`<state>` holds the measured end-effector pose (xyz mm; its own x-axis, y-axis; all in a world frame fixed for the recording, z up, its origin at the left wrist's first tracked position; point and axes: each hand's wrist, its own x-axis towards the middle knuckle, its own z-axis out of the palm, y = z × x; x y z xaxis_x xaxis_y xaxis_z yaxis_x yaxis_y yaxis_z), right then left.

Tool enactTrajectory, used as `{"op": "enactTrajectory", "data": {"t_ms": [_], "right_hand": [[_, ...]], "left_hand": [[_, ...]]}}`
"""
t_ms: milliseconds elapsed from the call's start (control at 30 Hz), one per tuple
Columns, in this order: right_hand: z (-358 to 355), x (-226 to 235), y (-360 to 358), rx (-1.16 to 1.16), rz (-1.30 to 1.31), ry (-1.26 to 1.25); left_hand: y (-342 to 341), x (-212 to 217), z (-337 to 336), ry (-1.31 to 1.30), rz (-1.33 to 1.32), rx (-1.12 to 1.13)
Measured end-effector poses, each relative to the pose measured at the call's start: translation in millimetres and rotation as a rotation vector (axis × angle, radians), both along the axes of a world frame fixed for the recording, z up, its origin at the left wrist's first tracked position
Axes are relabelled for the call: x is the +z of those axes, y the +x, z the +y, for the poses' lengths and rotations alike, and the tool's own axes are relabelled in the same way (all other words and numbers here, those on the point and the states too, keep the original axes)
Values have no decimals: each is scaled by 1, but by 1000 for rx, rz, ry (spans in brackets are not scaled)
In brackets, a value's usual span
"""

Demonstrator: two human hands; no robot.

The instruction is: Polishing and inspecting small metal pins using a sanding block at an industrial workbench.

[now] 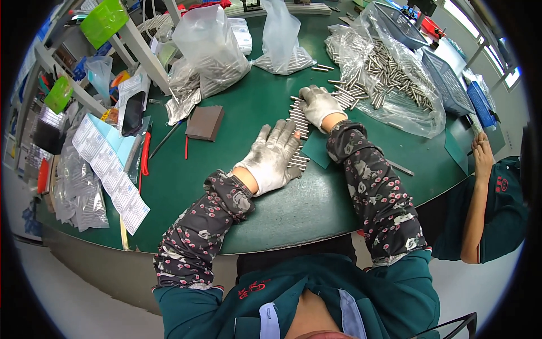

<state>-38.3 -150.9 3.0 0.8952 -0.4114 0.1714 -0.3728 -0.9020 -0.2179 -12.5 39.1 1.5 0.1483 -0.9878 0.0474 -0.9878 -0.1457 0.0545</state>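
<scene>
My left hand (269, 155), in a smudged white work glove, lies flat with fingers stretched along the left side of a row of short metal pins (297, 118). The pins lie side by side on the green table, and part of the row is hidden under the glove. At the far end of that row my right hand (320, 106), also gloved, has its fingers curled down over some pins; its fingertips are partly hidden. Just right of it, loose pins (353, 93) spill from a clear plastic bag (420, 116) heaped with more.
Bags of pins (223, 70) stand at the back. A brown block (204, 122), red-handled pliers (146, 153), a phone (133, 113) and printed sheets (107, 164) lie left. Grey baskets (446, 82) stand far right, near a co-worker's arm (479, 198). A metal rod (400, 168) lies by my right sleeve.
</scene>
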Motion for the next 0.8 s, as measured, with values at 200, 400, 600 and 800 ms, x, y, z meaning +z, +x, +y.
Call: {"op": "enactTrajectory", "data": {"t_ms": [200, 400, 600, 800], "right_hand": [[28, 2, -11, 286, -10, 137], [10, 13, -27, 186, 73, 666], [-1, 4, -47, 290, -128, 641], [27, 11, -74, 154, -210, 450]], "left_hand": [[11, -3, 3, -105, -55, 10], [14, 9, 0, -216, 50, -140], [19, 24, -15, 24, -68, -161], [9, 31, -31, 121, -419, -219]]}}
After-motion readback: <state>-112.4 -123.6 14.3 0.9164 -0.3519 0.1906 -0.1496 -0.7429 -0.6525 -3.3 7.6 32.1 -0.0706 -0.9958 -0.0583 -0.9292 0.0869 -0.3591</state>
